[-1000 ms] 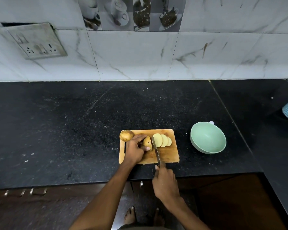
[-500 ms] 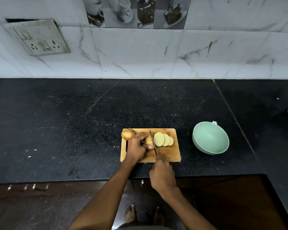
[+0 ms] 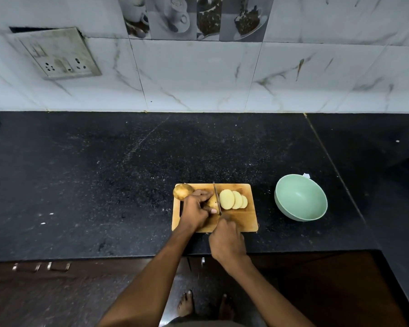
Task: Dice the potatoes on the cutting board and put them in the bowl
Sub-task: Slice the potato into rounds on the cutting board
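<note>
Potato (image 3: 212,201) under the cut sits mid-board on the wooden cutting board (image 3: 243,220), the left hand (image 3: 195,210) curled over it with fingers and thumb pinching it in place, while the right hand (image 3: 227,241) is wrapped round the handle of a knife (image 3: 217,198) whose blade stands against the potato's cut face. Three pale slices (image 3: 233,199) lie overlapping just right of the blade — a whole potato (image 3: 182,191) rests at the board's far left corner. The green bowl (image 3: 301,197) stands apart to the right on the black counter (image 3: 104,185), with nothing visible inside.

slices (image 3: 233,199) on cutting board (image 3: 246,220), bowl (image 3: 300,197) to its right
</note>
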